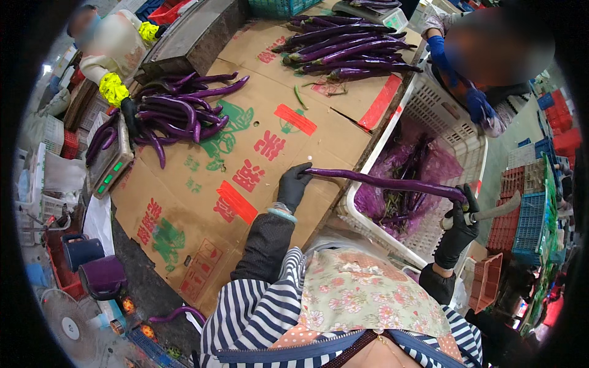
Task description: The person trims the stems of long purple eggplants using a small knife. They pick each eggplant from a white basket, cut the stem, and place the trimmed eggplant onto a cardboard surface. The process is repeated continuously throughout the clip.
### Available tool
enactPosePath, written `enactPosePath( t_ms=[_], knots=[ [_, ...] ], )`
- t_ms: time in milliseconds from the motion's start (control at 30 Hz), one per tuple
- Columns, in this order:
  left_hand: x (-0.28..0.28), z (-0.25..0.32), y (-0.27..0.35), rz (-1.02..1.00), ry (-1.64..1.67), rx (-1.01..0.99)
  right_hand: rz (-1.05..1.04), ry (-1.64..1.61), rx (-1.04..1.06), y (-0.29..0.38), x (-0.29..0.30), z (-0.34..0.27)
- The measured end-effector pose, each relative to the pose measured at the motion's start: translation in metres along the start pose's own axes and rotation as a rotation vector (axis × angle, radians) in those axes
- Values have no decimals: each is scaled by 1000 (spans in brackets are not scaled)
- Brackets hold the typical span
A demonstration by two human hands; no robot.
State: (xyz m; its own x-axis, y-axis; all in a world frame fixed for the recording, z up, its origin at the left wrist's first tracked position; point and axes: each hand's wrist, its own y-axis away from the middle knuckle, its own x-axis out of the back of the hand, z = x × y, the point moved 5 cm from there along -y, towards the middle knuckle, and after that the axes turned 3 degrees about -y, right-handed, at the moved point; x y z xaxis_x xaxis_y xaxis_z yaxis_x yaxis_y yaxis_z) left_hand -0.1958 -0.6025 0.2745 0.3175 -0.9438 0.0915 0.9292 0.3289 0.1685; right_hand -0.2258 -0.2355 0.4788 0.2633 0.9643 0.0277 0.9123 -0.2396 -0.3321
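Observation:
A long, thin purple eggplant (pixel 382 180) spans from hand to hand over the rim of a white plastic crate. Its left end is in my left hand (pixel 293 186), black-gloved, above the cardboard. My right hand (pixel 460 223), also black-gloved, grips the stem end together with the handle of a curved-blade knife (pixel 499 209), whose blade points right. Below the eggplant, the white crate (pixel 478 156) holds purple plastic film (pixel 441 168), more eggplants and green trimmings. A neat pile of eggplants (pixel 345 46) lies at the table's far end, and a looser pile (pixel 179 110) at the left.
Flattened cardboard (pixel 276 152) covers the table. A digital scale (pixel 115 161) bearing eggplants stands at left, another (pixel 393 18) at the far end. A co-worker in yellow sleeves (pixel 112 89) reaches to the left pile; another with blue sleeves (pixel 478 103) stands beyond the crate.

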Motion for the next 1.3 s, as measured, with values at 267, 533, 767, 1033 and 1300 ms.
enactPosePath(
  t_ms=[267,533,767,1033,1300],
  knots=[
    [11,9,12,-42,-297,-248,-44,-7,-75,2,-25,-24],
    [-67,63,42,-497,-570,-460,-219,-234,-99,-7,-81,-26],
    [10,70,43,-420,106,11,-260,-90,97,-65,-116,-43],
    [61,126,43,-600,395,95,-221,-325,-129,-83,-112,12],
    [48,124,50,-735,373,228,-387,-97,-71,-73,-139,35]
  ],
)
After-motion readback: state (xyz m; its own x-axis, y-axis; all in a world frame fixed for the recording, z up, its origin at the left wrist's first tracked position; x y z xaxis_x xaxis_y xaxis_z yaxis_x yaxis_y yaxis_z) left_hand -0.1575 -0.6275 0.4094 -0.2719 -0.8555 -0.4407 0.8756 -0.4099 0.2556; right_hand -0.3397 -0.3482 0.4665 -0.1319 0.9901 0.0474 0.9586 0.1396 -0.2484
